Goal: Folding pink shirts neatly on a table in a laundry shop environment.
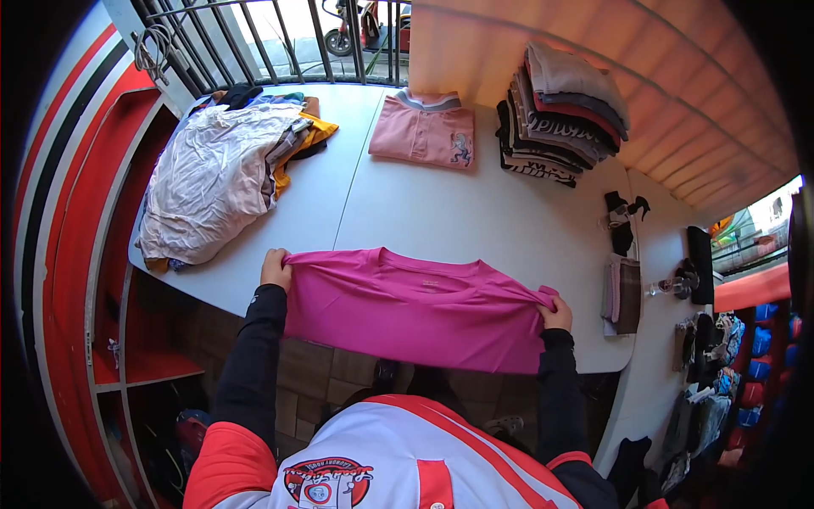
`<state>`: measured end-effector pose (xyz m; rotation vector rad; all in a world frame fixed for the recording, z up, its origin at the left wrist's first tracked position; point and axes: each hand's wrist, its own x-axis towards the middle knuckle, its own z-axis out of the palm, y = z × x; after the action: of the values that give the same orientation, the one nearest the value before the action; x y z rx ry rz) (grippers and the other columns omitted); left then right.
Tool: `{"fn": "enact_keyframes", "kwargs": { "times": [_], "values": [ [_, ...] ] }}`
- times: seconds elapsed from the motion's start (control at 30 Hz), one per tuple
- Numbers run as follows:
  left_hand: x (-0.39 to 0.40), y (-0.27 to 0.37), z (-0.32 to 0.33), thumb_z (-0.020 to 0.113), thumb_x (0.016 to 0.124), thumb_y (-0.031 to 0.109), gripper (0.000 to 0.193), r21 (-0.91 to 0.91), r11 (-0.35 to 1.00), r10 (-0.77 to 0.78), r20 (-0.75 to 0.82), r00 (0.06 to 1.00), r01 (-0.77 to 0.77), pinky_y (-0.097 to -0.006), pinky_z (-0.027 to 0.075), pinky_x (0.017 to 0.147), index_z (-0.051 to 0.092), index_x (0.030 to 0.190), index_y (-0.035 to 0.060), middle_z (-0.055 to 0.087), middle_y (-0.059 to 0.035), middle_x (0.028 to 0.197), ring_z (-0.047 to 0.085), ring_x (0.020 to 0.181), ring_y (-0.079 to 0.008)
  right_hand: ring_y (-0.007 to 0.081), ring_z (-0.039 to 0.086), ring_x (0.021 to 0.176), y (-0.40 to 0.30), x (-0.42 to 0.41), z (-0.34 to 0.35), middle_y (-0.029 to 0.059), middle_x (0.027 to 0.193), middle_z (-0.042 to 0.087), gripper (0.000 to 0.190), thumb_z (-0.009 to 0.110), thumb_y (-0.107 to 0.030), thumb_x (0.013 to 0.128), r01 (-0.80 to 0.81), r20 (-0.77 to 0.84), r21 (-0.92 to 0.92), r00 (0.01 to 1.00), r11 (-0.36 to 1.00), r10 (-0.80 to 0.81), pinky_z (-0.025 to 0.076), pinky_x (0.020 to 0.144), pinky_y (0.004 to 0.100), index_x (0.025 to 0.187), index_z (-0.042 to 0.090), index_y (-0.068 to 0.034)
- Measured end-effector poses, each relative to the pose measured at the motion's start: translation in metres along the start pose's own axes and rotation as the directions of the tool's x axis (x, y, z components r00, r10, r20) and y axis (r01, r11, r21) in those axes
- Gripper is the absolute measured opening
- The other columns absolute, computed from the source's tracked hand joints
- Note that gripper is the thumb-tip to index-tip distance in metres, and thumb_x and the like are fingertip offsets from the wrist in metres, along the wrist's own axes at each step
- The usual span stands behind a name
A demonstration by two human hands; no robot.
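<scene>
A magenta T-shirt [407, 318] is stretched wide between my two hands, its neckline toward the far side of the table. My left hand [276, 270] grips one shoulder or sleeve end. At the opposite sleeve end, my right hand [557, 314] pinches the cloth. The shirt's lower part hangs over the table's near edge, and its hem is out of sight. Beyond it on the white table [407, 210] lies a folded pink polo shirt [423, 130] with a striped collar and a printed figure.
A loose heap of clothes topped by a crumpled white garment [203, 172] covers the table's left end. A tall stack of folded clothes [559, 114] stands back right. Small folded cloths [622, 296] and a clear bottle [661, 287] lie right. Window bars [318, 44] border the far edge.
</scene>
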<state>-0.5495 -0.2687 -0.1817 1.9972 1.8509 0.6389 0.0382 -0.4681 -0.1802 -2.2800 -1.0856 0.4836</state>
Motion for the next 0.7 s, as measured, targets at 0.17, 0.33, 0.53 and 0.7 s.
{"fn": "enact_keyframes", "kwargs": {
  "times": [0.17, 0.33, 0.53, 0.7],
  "values": [
    [0.024, 0.057, -0.075, 0.047, 0.091, 0.003, 0.008, -0.509, 0.858, 0.035, 0.192, 0.981, 0.069, -0.0211, 0.036, 0.044, 0.052, 0.097, 0.0052, 0.051, 0.0007, 0.063, 0.047, 0.050, -0.0058, 0.0130, 0.058, 0.075, -0.008, -0.076, -0.105, 0.0038, 0.081, 0.062, 0.020, 0.067, -0.001, 0.075, 0.082, -0.200, 0.179, 0.979, 0.980, -0.045, 0.046, 0.072, 0.0258, 0.094, 0.061, -0.001],
    [0.072, 0.170, -0.158, 0.046, 0.085, -0.002, 0.020, -0.669, 0.680, 0.358, -0.055, 0.932, -0.301, -0.0206, 0.040, 0.054, 0.053, 0.103, 0.0047, 0.055, 0.0001, 0.078, 0.051, 0.063, -0.0060, 0.0092, 0.055, 0.080, -0.044, -0.132, -0.207, 0.0004, 0.085, 0.059, 0.021, 0.063, 0.004, 0.075, 0.230, -0.277, 0.418, 0.954, 0.879, -0.118, 0.045, 0.074, 0.0236, 0.094, 0.057, -0.003],
    [0.128, 0.321, -0.179, 0.047, 0.086, 0.002, 0.019, -0.628, 0.519, 0.518, -0.308, 0.798, -0.579, -0.0252, 0.051, 0.065, 0.053, 0.105, 0.0035, 0.061, -0.0050, 0.086, 0.063, 0.074, -0.0126, 0.0082, 0.055, 0.078, -0.031, -0.166, -0.302, -0.0009, 0.090, 0.058, 0.023, 0.063, -0.001, 0.080, 0.309, -0.442, 0.640, 0.897, 0.703, 0.008, 0.046, 0.068, 0.0220, 0.101, 0.056, -0.007],
    [0.178, 0.438, -0.123, 0.055, 0.082, 0.011, 0.020, -0.360, 0.588, 0.691, -0.241, 0.682, -0.724, -0.0344, 0.051, 0.076, 0.057, 0.100, 0.0037, 0.066, -0.0146, 0.091, 0.065, 0.083, -0.0251, 0.0017, 0.050, 0.068, 0.016, -0.146, -0.361, -0.0043, 0.094, 0.059, 0.029, 0.064, -0.005, 0.081, 0.124, -0.524, 0.508, 0.830, 0.852, 0.191, 0.038, 0.049, 0.0163, 0.109, 0.056, -0.009]
  ]
}}
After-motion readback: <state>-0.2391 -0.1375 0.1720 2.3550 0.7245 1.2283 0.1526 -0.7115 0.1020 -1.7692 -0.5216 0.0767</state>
